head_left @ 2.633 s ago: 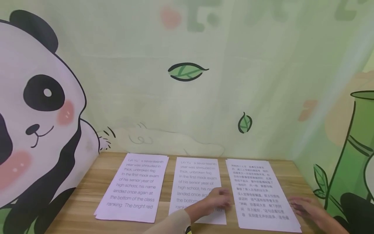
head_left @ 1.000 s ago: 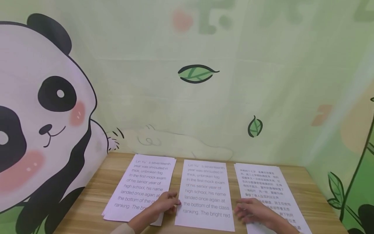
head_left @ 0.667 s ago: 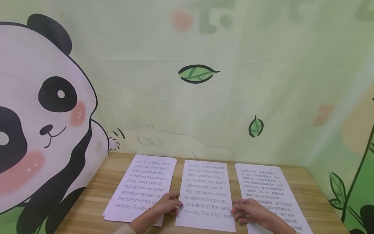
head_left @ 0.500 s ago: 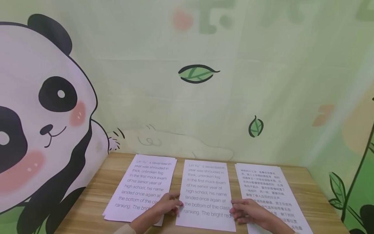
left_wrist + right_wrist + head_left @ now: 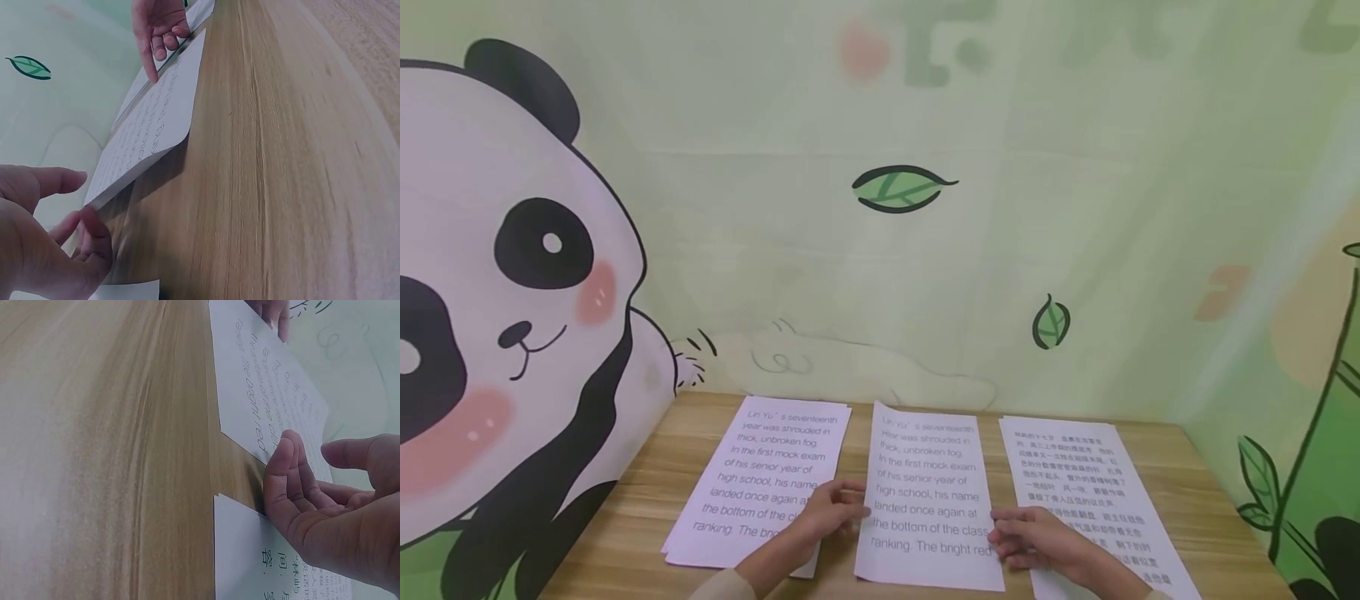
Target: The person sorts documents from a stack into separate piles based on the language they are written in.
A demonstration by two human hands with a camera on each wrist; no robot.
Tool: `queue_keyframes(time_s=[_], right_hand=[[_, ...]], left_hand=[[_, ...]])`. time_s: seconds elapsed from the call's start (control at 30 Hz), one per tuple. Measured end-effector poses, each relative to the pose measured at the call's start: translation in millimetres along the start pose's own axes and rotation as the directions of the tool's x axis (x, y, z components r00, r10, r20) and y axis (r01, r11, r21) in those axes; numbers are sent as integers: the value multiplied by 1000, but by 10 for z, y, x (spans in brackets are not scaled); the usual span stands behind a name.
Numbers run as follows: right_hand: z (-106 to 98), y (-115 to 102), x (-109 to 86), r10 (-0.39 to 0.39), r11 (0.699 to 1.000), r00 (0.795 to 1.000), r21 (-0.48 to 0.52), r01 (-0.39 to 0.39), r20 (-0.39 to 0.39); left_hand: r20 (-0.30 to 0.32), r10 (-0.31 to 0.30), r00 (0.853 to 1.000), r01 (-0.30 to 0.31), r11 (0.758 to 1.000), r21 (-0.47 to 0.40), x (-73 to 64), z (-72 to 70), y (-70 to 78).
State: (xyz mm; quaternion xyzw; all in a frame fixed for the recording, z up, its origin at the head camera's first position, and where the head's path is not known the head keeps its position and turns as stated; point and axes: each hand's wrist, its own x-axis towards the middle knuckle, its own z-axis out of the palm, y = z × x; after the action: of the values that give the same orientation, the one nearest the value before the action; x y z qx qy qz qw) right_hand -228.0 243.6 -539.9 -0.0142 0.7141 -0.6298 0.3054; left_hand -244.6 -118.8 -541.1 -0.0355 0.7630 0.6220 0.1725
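Note:
The middle sheet of paper (image 5: 925, 500), printed in large English text, lies between both hands. My left hand (image 5: 823, 521) holds its left edge, fingertips under it and thumb above. In the left wrist view that edge of the paper (image 5: 147, 128) rises off the table and shows its shaded underside. My right hand (image 5: 1048, 537) has its fingertips at the sheet's right edge, thumb apart from the fingers (image 5: 284, 475), over the Chinese-text papers (image 5: 1075, 458). To the left, partly covered by my left forearm, are more English-text papers (image 5: 760, 458).
All the papers lie side by side on a wood-grain table (image 5: 647, 467). A printed cloth backdrop (image 5: 775, 250) with a panda and leaves stands right behind the table's far edge. The left and right papers show slightly offset sheets beneath.
Both hands came from farther right to the middle sheet's two sides. Its left edge has just lifted and bowed with my left hand, which moved slightly up; the right hand stays nearly still.

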Motion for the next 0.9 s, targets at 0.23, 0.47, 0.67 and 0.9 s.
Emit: queue_keyframes(time_s=[0.23,0.47,0.67,0.9], right_hand=[[0,7,7,-3,1000,1000,4,3,-2],[-14,2,-3,-12,1000,1000,18,12,-4],[-71,-32,-30,-8,1000,1000,29,9,-24],[-84,-23,20,-8,999,999,49,10,-34]], left_hand=[[-9,-27,1000,27,999,-18,46,32,-17],[17,-88,996,87,996,16,46,16,-38],[73,-116,991,120,992,-48,30,-68,-55],[101,-126,987,136,986,-101,29,-131,-95]])
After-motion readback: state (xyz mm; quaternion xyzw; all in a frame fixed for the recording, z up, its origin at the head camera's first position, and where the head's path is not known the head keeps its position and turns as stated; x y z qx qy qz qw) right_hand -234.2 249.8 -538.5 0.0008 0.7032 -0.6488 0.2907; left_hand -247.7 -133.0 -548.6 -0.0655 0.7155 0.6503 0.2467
